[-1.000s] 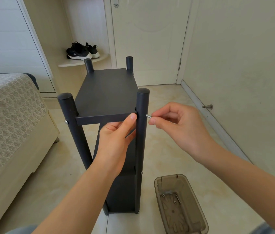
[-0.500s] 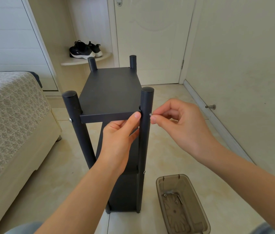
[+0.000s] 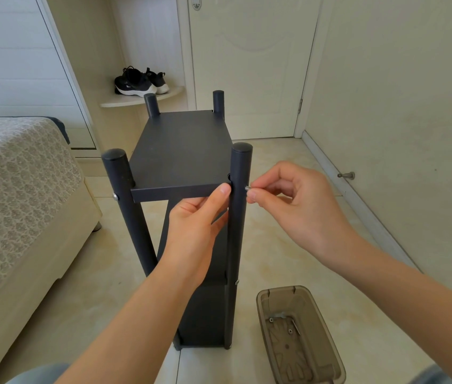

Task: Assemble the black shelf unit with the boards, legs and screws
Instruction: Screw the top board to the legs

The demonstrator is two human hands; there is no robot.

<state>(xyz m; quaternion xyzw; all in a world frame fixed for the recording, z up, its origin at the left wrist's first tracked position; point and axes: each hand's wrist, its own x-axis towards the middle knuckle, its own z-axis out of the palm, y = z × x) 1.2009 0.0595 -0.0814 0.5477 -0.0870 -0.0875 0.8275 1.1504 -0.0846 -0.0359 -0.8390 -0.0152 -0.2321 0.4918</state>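
Observation:
The black shelf unit stands upright on the tiled floor, its top board [image 3: 180, 151] framed by four round legs. My left hand [image 3: 197, 217] grips the board's near right corner, thumb on its front edge, fingers beneath. My right hand [image 3: 288, 200] pinches a small silver screw [image 3: 247, 187] between thumb and forefinger against the outer side of the near right leg [image 3: 237, 231], level with the board. The near left leg [image 3: 125, 195] shows a silver screw head [image 3: 114, 195] at the same height. Lower boards are mostly hidden behind my left arm.
A brown translucent plastic box [image 3: 299, 336] with a few small screws lies on the floor at the lower right. A bed [image 3: 19, 189] fills the left. Black sneakers [image 3: 139, 83] sit on a corner shelf, beside a closed door [image 3: 249, 65]. A doorstop [image 3: 347, 176] sticks out of the right wall.
The screw has gone further into the near right leg; only its head end shows now at my fingertips. My left hand keeps its hold on the board's corner.

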